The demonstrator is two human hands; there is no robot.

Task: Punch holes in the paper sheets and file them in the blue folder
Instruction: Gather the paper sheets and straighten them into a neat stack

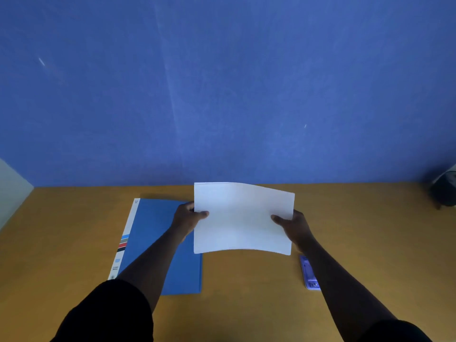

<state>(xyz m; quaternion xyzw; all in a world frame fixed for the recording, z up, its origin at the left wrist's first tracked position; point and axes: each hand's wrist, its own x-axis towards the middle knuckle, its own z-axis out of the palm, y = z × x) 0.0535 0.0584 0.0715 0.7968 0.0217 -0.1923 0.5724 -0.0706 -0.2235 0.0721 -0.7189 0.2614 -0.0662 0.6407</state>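
A stack of white paper sheets (243,218) is held above the wooden table, slightly bowed. My left hand (187,218) pinches its left edge, thumb on top. My right hand (293,225) grips its right edge the same way. The blue folder (158,233) lies shut on the table to the left, partly under my left forearm, with a white spine strip along its left side. A purple hole punch (308,272) lies on the table to the right, half hidden behind my right forearm.
The wooden table (246,304) meets a blue wall (222,95) at its far edge. A dark object (444,191) sits at the far right corner. A pale surface (12,191) borders the table on the left.
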